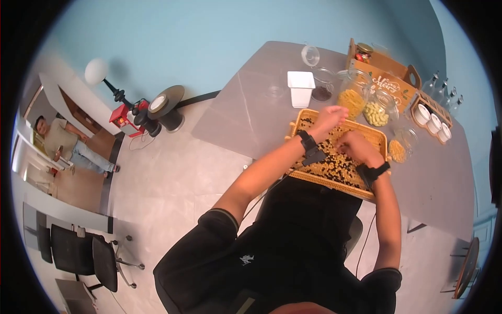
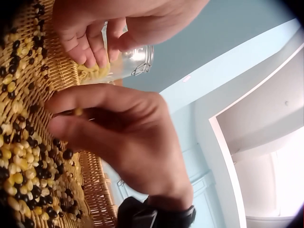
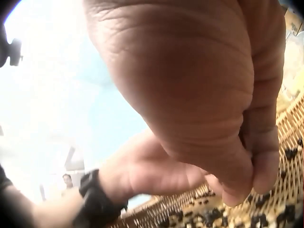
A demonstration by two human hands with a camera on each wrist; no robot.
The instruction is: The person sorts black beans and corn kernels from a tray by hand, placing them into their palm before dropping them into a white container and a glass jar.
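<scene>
Right hand (image 2: 128,133) curled, pinching a yellow kernel (image 2: 78,112). Left hand (image 1: 330,120) above the wicker tray (image 1: 340,185); cannot tell its grip. Mixed kernels (image 1: 334,165) lie in the tray.

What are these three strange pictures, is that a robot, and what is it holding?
No robot here! These are one person's own bare hands: the left hand and the right hand. The wide, round picture comes from a camera on the person's head, looking down. The other two come from cameras on the wrists, one on each, so the hands look huge. At the edge of the grey table is a woven tray with little black and yellow seeds in it. Beyond it stand glass jars and a white tub. The left hand seems to hold nothing. A tiny yellowish thing shows by the right hand's fingers, but I can't tell whether it's held.
</scene>
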